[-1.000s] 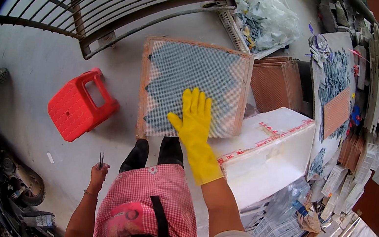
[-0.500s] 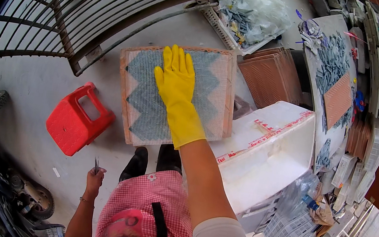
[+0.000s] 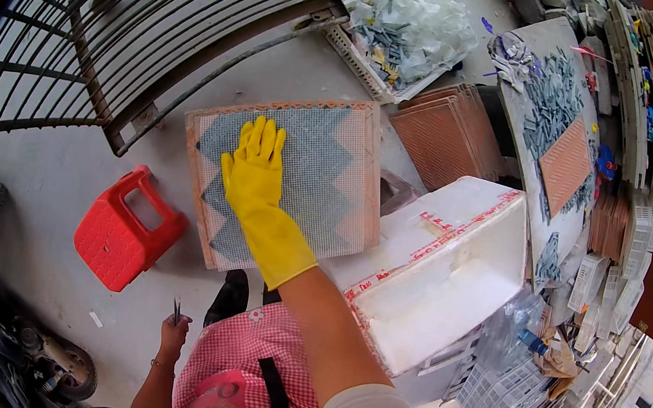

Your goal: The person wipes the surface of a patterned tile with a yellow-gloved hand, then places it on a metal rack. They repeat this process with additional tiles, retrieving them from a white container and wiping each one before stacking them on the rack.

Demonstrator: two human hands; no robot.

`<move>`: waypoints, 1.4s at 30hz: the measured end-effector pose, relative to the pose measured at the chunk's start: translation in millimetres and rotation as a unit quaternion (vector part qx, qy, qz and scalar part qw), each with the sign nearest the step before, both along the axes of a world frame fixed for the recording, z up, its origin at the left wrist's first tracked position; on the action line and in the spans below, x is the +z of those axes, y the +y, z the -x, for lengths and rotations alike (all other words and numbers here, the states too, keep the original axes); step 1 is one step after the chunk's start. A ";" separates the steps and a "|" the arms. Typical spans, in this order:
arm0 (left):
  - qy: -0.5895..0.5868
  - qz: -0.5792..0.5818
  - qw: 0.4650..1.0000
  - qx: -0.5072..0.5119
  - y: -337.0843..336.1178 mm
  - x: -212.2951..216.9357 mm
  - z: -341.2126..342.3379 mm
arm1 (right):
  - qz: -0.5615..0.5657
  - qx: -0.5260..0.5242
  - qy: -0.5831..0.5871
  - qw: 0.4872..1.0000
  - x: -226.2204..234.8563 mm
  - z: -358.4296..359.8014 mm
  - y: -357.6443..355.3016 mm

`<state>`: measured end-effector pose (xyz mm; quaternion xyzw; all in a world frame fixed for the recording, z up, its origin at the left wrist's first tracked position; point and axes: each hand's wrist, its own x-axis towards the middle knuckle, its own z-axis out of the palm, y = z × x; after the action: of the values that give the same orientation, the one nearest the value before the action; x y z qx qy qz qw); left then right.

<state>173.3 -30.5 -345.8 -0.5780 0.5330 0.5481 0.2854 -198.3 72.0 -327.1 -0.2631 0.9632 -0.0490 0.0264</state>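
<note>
A square mosaic panel (image 3: 339, 176) with a pale mesh over grey-blue zigzag pieces and a terracotta-coloured rim lies in front of me. My right hand (image 3: 253, 171), in a yellow rubber glove, rests flat on the mesh, left of its middle, fingers stretched toward the far edge. Low on the left, my bare left hand (image 3: 173, 335) is closed around slim metal tweezers (image 3: 176, 310), their tips pointing up and away from the panel. What supports the panel is mostly hidden beneath it.
A red plastic stool (image 3: 116, 235) stands left of the panel. To the right is a white foam box (image 3: 450, 283); behind it are stacked brown ribbed trays (image 3: 449, 134) and a board (image 3: 530, 53) with grey strips. A metal rack (image 3: 193, 21) and a white crate (image 3: 357, 64) are farther off.
My gloved right hand has slid left and nearer to me across the mesh. The left hand still holds the tweezers. The whole view has shifted slightly.
</note>
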 end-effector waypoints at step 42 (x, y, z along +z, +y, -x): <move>0.033 0.000 0.989 -0.141 -33.7 27.1 32.9 | 0.199 -0.084 -0.062 0.974 17.7 -110.7 86.6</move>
<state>140.3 -64.2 -318.7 -0.4782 0.6188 0.5211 0.3419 -87.7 158.6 -309.3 -0.1773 0.9493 -0.2582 0.0290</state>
